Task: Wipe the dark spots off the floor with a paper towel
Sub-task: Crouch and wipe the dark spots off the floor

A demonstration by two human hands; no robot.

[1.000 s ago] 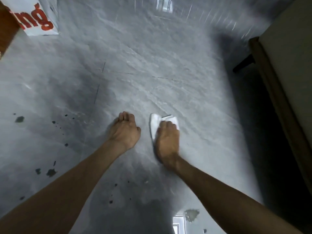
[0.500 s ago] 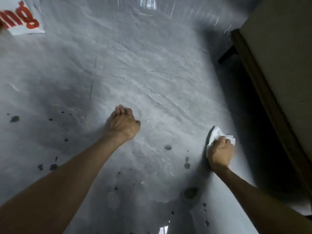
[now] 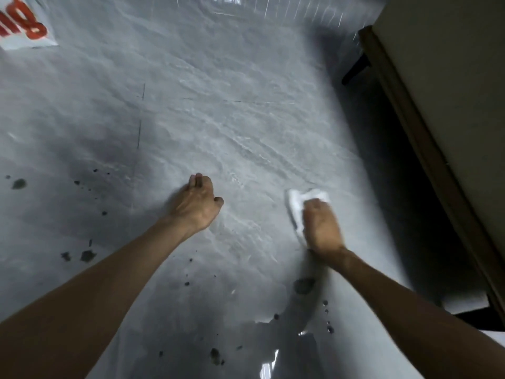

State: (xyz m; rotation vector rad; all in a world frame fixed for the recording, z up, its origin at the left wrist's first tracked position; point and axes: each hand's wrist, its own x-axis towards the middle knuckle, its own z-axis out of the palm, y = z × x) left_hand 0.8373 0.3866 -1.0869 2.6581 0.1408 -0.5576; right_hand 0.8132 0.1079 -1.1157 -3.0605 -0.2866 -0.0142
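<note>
- Floor (image 3: 218, 127): grey, marbled, glossy, with thin dark grout lines; fills most of the view. Glare patches at top centre and bottom centre.
- Furniture piece (image 3: 451, 119): pale flat top with a brown wooden edge, along the right side; one dark leg shows beneath it, deep shadow on the floor beside it.
- White sheet with red lettering (image 3: 24, 28): top left corner, cut by the frame edge; text not readable in full.
- Left hand (image 3: 198, 205): planted on the floor at centre, fingers loosely curled, grasping nothing. Forearm bare.
- Right hand (image 3: 321, 227): to the right of the left one, well apart from it, palm down and fingers clenched over the paper towel (image 3: 296, 203), pressing it on the floor. Hand and towel motion-blurred.
- Paper towel: white, crumpled, sticking out ahead of and left of the right hand's knuckles.
- Dark spots (image 3: 303, 285): largest blot just behind the right wrist; small flecks trailing nearer the camera on the right. More at bottom centre, between the arms, and scattered left of the left arm out to the far left edge.
</note>
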